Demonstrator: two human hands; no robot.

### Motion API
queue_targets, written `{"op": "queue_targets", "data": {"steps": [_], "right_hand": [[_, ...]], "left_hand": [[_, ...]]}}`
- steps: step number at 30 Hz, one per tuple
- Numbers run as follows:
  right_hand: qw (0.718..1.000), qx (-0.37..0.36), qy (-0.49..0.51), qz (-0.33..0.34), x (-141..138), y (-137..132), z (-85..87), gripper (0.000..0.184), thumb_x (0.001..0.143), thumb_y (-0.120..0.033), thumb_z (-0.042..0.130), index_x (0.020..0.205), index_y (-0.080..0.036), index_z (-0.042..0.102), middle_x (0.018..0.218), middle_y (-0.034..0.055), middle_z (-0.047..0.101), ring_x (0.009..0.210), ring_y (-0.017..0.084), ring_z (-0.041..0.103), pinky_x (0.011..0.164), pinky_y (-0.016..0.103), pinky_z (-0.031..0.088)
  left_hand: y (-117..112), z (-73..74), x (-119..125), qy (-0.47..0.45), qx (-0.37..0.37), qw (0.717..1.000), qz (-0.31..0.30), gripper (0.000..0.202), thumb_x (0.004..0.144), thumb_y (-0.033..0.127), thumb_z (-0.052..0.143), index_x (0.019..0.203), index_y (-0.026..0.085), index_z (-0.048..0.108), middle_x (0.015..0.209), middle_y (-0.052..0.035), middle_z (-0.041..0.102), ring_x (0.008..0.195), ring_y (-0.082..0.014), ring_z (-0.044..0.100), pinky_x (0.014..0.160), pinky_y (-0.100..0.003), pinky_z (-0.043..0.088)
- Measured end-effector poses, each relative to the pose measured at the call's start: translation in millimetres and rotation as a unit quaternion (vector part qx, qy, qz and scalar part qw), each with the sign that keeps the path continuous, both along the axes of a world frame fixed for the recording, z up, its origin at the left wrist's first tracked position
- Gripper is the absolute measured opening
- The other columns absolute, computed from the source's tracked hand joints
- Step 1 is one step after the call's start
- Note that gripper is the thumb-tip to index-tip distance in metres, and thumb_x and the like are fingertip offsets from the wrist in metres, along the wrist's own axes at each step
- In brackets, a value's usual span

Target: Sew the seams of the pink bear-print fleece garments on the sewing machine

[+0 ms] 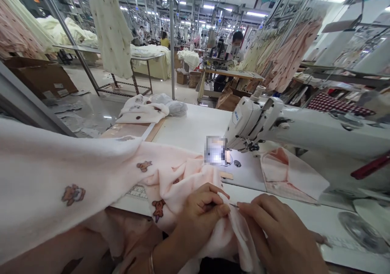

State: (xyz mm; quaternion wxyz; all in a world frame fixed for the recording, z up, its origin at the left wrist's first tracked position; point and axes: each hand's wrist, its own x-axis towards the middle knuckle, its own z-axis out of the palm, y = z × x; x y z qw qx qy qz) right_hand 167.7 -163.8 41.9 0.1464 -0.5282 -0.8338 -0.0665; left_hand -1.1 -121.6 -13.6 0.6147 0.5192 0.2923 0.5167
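Pale pink plush fabric (179, 180) with printed brown bears runs across the left of the sewing table and drapes over its front edge. My left hand (202, 209) is closed, pinching a folded edge of this fabric between thumb and fingers. Just right of it, my right hand (274, 229) is closed on a thin pointed tool (234, 205); only its metal-looking tip shows against the fabric edge, so its exact kind is unclear. Behind both hands stands a white sewing machine (258, 119), its lit needle area blurred out.
A folded pink piece (289, 172) lies under the machine arm. A bundle of spotted fabric (143, 109) rests at the table's far left, beside a plastic bag (173, 105). A metal post (172, 42) rises beyond the table. A co-worker (236, 46) sits behind another machine.
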Motion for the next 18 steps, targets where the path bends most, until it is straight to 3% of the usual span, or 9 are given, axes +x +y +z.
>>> {"op": "queue_targets", "data": {"steps": [3,6,11,15,18], "right_hand": [[1.000,-0.006,0.011,0.014,0.0,1.6,0.9,0.013,0.085,-0.020,0.049,0.095,-0.024,0.056,0.078,0.0027,0.054,0.069,0.018,0.053,0.058,0.031,0.039],[0.996,-0.026,0.085,0.022,-0.7,3.8,1.8,0.015,0.087,-0.017,0.044,0.092,-0.023,0.056,0.077,0.0019,0.054,0.069,0.016,0.054,0.059,0.028,0.042],[0.966,-0.122,0.228,0.004,-5.2,4.5,-2.7,0.014,0.091,-0.022,0.041,0.086,-0.023,0.055,0.075,0.0002,0.054,0.068,0.013,0.055,0.059,0.024,0.044],[0.907,-0.189,0.375,-0.032,-12.1,1.6,-10.6,0.018,0.091,-0.030,0.044,0.079,-0.022,0.055,0.070,-0.0009,0.054,0.063,0.012,0.052,0.056,0.023,0.043],[0.833,-0.152,0.526,-0.079,-11.9,-0.2,-7.8,0.017,0.088,-0.035,0.049,0.078,-0.022,0.050,0.067,-0.0008,0.049,0.057,0.011,0.047,0.047,0.021,0.040]], "left_hand": [[-0.9,0.0,-0.1,0.007,0.011,1.000,0.002,0.011,0.077,0.013,0.065,0.066,0.015,0.063,0.089,-0.0048,0.059,0.086,-0.0158,0.055,0.076,-0.025,0.042],[-0.9,-0.5,-0.1,0.005,0.012,1.000,0.003,0.011,0.077,0.014,0.065,0.066,0.015,0.064,0.090,-0.0052,0.059,0.087,-0.0165,0.055,0.077,-0.026,0.042],[0.7,0.9,-1.1,-0.006,0.005,1.000,-0.005,0.010,0.077,0.015,0.065,0.066,0.015,0.064,0.090,-0.0050,0.059,0.086,-0.0162,0.055,0.074,-0.025,0.042],[0.2,5.2,-2.2,0.016,0.012,1.000,-0.010,0.011,0.077,0.016,0.064,0.067,0.015,0.063,0.089,-0.0051,0.059,0.086,-0.0166,0.055,0.076,-0.025,0.042],[-1.8,8.3,-1.7,0.076,0.035,0.996,-0.013,0.012,0.076,0.016,0.064,0.065,0.014,0.063,0.086,-0.0057,0.059,0.079,-0.0156,0.055,0.070,-0.025,0.042]]}}
